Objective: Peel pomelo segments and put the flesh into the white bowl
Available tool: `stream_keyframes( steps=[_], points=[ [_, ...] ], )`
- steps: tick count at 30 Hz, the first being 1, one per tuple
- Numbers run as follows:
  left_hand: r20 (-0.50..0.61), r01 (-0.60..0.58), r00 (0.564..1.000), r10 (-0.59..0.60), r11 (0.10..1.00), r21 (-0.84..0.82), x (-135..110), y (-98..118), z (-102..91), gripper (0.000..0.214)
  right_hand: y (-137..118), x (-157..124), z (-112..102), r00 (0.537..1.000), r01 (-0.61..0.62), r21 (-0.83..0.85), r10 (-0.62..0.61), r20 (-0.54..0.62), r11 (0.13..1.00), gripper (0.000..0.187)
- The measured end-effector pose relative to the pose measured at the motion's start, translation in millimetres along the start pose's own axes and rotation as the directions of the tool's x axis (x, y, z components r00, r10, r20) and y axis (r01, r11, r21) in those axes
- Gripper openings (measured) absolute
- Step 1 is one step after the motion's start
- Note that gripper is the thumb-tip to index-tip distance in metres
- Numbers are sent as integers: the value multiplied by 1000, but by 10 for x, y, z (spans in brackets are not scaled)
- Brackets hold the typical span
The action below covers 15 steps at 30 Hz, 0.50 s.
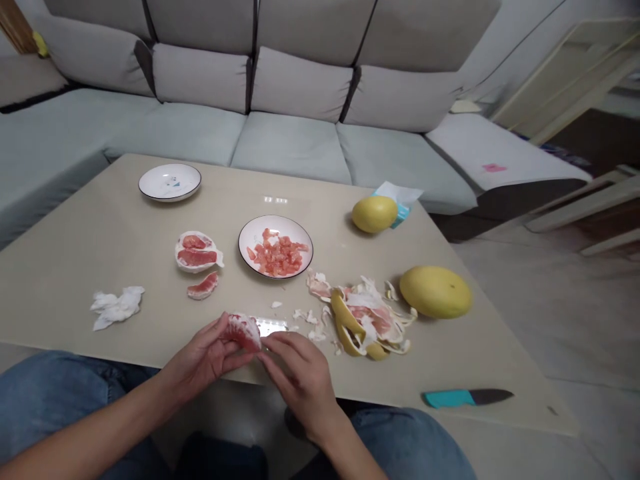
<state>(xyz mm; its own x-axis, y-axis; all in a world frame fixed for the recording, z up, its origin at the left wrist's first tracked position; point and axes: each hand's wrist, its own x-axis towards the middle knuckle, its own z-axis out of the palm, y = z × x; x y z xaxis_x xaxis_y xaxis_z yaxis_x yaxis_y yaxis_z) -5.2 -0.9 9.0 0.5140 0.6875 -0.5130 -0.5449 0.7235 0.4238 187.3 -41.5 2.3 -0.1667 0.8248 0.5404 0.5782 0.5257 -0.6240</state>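
My left hand (207, 352) grips a red pomelo segment (244, 331) with white pith along its top, just over the table's near edge. At the segment's right end, the fingertips of my right hand (297, 373) are pinched together against its edge; whether they hold a bit of skin is too small to tell. Behind them stands a white plate (245, 257) with a dark rim, bearing pieces of red pomelo flesh (279, 257). Left of that plate lie a partly peeled pomelo chunk (197, 252) and a loose segment (203, 286).
Yellow peel and pith (370, 320) are heaped to the right. Two whole pomelos (435, 292) sit beyond, one by a tissue pack (401, 212). A teal-handled knife (467, 398) lies near the front right edge. Crumpled tissue (117, 307) and another plate (170, 183) are on the left.
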Motion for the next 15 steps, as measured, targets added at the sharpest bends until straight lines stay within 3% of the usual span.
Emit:
stream_keyframes(
  steps=[3, 8, 15],
  points=[
    [-28, -30, 999, 31, 999, 41, -13, -24, 10, 20, -1, -30, 51, 999, 29, -75, -30, -13, 997, 23],
    [-73, -169, 980, 183, 972, 166, -46, -65, 37, 15, -12, -66, 97, 1000, 19, -223, -23, -12, 975, 21],
    [-76, -208, 969, 234, 945, 252, -74, -100, 104, 22, -37, -67, 165, 999, -23, -241, 16, -29, 970, 14]
  ],
)
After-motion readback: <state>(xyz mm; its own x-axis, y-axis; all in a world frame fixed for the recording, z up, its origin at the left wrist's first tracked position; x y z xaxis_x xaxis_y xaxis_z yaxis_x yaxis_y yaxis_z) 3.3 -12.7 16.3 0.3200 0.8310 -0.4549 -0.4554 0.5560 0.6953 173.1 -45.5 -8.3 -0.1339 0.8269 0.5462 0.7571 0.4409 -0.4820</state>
